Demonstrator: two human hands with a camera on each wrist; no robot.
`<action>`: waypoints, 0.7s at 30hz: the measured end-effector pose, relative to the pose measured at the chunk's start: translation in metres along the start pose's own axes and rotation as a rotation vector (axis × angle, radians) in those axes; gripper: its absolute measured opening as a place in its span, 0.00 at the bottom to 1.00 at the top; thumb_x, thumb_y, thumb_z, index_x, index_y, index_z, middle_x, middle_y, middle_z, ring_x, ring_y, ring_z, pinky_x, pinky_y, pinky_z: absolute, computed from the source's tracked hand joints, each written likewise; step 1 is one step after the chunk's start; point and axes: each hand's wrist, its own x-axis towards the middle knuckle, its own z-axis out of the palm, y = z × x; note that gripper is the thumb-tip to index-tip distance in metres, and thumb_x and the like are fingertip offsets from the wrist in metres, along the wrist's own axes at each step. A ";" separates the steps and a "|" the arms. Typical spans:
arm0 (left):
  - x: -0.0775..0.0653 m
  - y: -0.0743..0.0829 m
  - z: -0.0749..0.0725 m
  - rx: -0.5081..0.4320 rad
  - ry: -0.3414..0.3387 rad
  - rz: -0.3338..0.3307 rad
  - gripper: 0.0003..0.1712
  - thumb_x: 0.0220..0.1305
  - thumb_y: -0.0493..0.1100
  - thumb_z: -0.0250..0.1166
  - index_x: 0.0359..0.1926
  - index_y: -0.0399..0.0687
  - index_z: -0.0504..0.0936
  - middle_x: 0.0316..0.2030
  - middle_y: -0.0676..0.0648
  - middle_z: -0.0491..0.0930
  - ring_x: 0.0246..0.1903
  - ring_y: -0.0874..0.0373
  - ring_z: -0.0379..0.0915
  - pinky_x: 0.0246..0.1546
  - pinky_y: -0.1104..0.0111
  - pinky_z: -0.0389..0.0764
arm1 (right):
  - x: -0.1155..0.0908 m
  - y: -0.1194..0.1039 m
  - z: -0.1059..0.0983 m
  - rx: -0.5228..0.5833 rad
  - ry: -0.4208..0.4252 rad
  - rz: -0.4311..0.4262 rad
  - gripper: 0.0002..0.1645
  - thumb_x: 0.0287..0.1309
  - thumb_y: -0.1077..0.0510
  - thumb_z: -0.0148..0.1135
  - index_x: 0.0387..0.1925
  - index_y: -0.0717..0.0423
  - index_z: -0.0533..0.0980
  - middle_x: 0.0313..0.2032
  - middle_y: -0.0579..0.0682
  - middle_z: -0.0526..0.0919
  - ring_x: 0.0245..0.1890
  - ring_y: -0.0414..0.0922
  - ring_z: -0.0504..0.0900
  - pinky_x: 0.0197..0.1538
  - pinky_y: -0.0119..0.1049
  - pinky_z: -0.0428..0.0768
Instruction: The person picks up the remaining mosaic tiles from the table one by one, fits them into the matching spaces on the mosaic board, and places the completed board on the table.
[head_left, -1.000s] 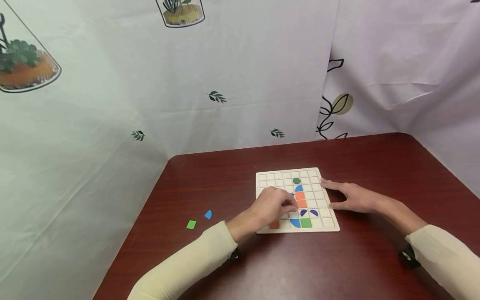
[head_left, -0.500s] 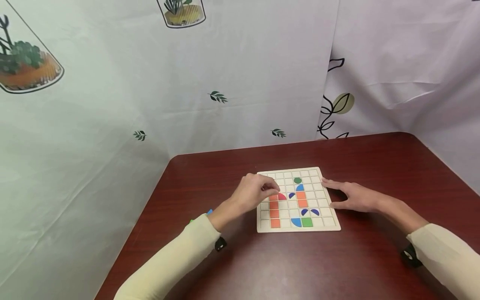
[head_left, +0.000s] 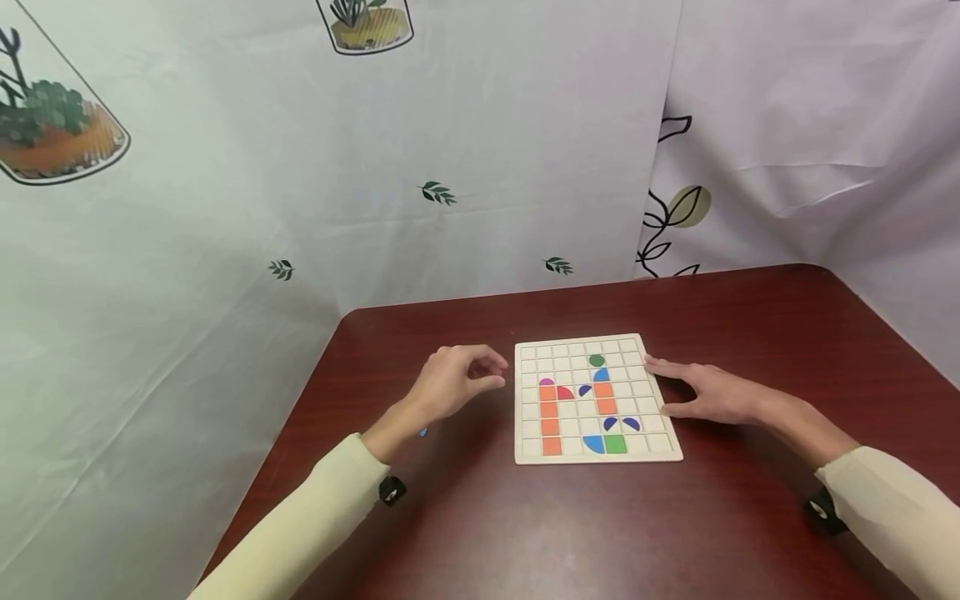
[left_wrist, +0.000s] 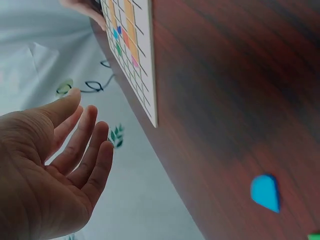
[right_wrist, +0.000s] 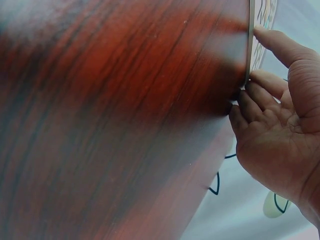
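A white grid board (head_left: 570, 417) lies on the dark red table. In its cells are an orange column (head_left: 550, 410) of several squares topped by a pink half circle (head_left: 547, 382), a red quarter piece (head_left: 565, 392), blue pieces, a green square (head_left: 615, 443) and a dark green circle (head_left: 597, 360). My left hand (head_left: 453, 379) hovers left of the board, fingers relaxed and holding nothing, as the left wrist view (left_wrist: 60, 160) also shows. My right hand (head_left: 708, 393) rests at the board's right edge, thumb and fingertips touching it in the right wrist view.
A loose blue quarter piece (left_wrist: 265, 192) lies on the table left of the board, mostly hidden behind my left arm in the head view. Near it, the corner of a green piece (left_wrist: 314, 236) shows. A patterned white curtain (head_left: 480, 150) hangs behind the table.
My left hand has moved from over the board to the left, off its edge. A pink half circle now shows above the orange column. The right hand has stayed at the board's edge.
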 end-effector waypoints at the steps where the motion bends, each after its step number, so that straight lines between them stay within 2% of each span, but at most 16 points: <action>1: -0.003 -0.003 -0.002 -0.005 0.002 -0.007 0.13 0.63 0.42 0.80 0.48 0.51 0.90 0.37 0.59 0.89 0.36 0.65 0.83 0.44 0.63 0.84 | 0.000 0.000 0.000 -0.001 0.000 0.001 0.55 0.64 0.41 0.75 0.81 0.60 0.59 0.79 0.68 0.58 0.74 0.71 0.61 0.67 0.70 0.68; 10: -0.024 -0.029 -0.018 -0.047 0.003 -0.069 0.18 0.63 0.45 0.80 0.53 0.48 0.89 0.42 0.56 0.90 0.41 0.62 0.86 0.48 0.59 0.86 | 0.000 0.001 0.000 -0.011 0.000 0.006 0.55 0.64 0.41 0.74 0.81 0.59 0.59 0.79 0.68 0.58 0.74 0.71 0.61 0.67 0.70 0.68; 17: -0.042 -0.049 -0.026 -0.029 0.008 -0.109 0.18 0.63 0.46 0.80 0.54 0.53 0.90 0.44 0.55 0.90 0.41 0.61 0.86 0.47 0.59 0.85 | 0.001 0.002 0.001 -0.019 0.000 0.006 0.55 0.64 0.41 0.75 0.82 0.59 0.60 0.80 0.67 0.57 0.75 0.71 0.60 0.67 0.70 0.67; 21: -0.052 -0.059 -0.029 -0.026 0.005 -0.145 0.19 0.64 0.46 0.79 0.55 0.51 0.90 0.45 0.52 0.90 0.40 0.61 0.86 0.46 0.57 0.85 | 0.001 0.002 0.001 -0.019 0.001 0.002 0.55 0.64 0.41 0.75 0.81 0.59 0.60 0.80 0.66 0.57 0.75 0.71 0.60 0.67 0.71 0.67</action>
